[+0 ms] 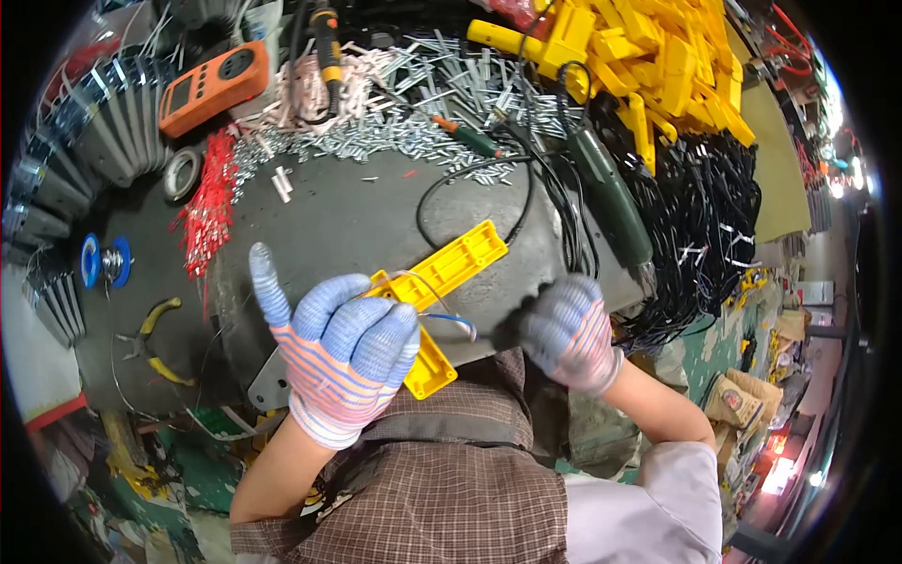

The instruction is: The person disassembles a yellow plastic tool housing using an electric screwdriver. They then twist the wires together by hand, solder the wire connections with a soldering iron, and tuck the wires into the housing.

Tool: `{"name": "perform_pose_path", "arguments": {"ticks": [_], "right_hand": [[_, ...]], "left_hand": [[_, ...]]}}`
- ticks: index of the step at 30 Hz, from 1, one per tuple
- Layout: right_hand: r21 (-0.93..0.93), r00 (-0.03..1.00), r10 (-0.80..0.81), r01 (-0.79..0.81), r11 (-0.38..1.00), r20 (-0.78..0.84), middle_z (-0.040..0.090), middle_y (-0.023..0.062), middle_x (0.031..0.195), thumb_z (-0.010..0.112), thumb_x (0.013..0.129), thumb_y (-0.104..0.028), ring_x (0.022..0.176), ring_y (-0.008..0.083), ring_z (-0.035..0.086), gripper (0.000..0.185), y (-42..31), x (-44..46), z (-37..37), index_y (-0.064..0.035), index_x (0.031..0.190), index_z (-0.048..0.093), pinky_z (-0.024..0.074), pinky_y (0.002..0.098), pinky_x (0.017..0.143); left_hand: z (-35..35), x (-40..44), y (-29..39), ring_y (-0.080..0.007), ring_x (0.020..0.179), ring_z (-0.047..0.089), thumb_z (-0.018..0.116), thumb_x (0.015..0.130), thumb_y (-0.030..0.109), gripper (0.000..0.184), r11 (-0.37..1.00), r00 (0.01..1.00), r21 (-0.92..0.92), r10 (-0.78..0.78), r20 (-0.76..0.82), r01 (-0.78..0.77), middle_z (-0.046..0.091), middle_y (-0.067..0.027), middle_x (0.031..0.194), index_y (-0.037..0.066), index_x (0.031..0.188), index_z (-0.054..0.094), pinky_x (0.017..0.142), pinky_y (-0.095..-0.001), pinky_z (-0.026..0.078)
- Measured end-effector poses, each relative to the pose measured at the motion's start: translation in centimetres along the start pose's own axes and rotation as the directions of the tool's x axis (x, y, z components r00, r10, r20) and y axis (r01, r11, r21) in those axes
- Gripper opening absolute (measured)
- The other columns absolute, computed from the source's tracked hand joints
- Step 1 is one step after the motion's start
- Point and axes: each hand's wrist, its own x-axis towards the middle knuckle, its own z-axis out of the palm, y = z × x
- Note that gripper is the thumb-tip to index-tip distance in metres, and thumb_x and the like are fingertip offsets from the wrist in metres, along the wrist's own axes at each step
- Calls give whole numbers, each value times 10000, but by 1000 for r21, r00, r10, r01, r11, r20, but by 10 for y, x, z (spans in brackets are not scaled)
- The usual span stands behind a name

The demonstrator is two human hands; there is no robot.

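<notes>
My left hand (349,343), in a striped knit glove, pinches a yellow plastic housing (460,268) with its index finger sticking out. The housing is angled, one ribbed arm pointing up right and a shorter piece (430,368) pointing down. Thin wires (456,322), one with a blue end, come out near the fingers. Just right of the housing, my gloved right hand (568,334) is curled and partly blurred. A dark smear shows at its fingertips; what it holds, if anything, I cannot make out.
Yellow-handled pliers (153,343) and a solder spool (105,261) lie left on the dark bench (329,216). Behind are red wires (209,207), an orange multimeter (214,87), metal pins (404,122) and a screwdriver (470,138). Yellow housings (648,56) and black cables (700,216) are piled right.
</notes>
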Motion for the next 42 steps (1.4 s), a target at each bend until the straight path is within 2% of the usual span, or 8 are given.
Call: {"name": "perform_pose_path", "arguments": {"ticks": [3,15,17,21,27,31,35,42], "right_hand": [[-85,956,177,-202,976,-236,600,56,845,726,692,-117,808,265,568,209,18,24,4,-104,884,645,440,398,782],[44,979,192,-190,981,-63,582,61,841,701,699,-186,807,261,559,228,-5,27,18,-106,896,620,420,418,801],[47,973,208,-204,978,-98,587,59,853,710,694,-178,808,258,559,226,-7,27,22,-116,895,626,415,414,793],[180,965,254,-238,955,-72,616,77,881,710,717,-147,836,277,576,236,-10,36,5,-77,933,645,438,391,793],[387,910,397,-326,862,-119,617,122,852,653,744,-5,796,288,597,164,-5,65,-11,-21,908,641,478,361,719],[264,982,184,-168,950,-36,618,120,881,655,781,-109,828,301,591,133,-12,119,-20,-37,893,645,465,384,769],[35,973,230,-230,973,-7,615,132,1003,653,790,-179,958,330,591,377,19,178,8,-85,1148,581,473,406,835],[-107,983,181,-181,978,-10,593,153,1066,679,742,-65,946,355,595,539,39,277,57,-237,1234,541,495,431,808]], "left_hand": [[-1,-4,-1,-212,970,552,690,757,207,173,995,994,35,94,63,-97,546,45,919,197,895,586,1082,-698,146],[-40,-16,-10,-184,910,564,735,665,182,297,985,978,104,118,172,-137,521,34,856,205,916,578,1024,-699,293],[-43,-18,-11,-196,921,565,738,658,171,286,999,990,-44,37,136,-31,551,30,878,201,899,589,1040,-647,322],[-67,-38,-47,-288,909,569,713,749,165,207,942,960,184,-277,-38,280,604,-58,922,99,919,614,924,-484,453],[-76,-41,-79,-306,823,568,682,761,73,149,857,843,192,-509,174,478,591,-116,866,36,890,616,737,-375,457],[-74,-40,-87,-314,751,575,657,738,27,107,890,877,94,-457,151,447,579,-129,795,32,834,609,681,-377,463],[-84,-59,-66,-340,781,604,628,841,120,120,583,619,-224,-768,162,781,616,-150,836,33,917,593,726,-380,485],[-99,-48,-15,-293,720,577,705,748,70,160,855,884,-231,-464,62,465,615,-86,791,77,878,611,673,-389,460]]}}
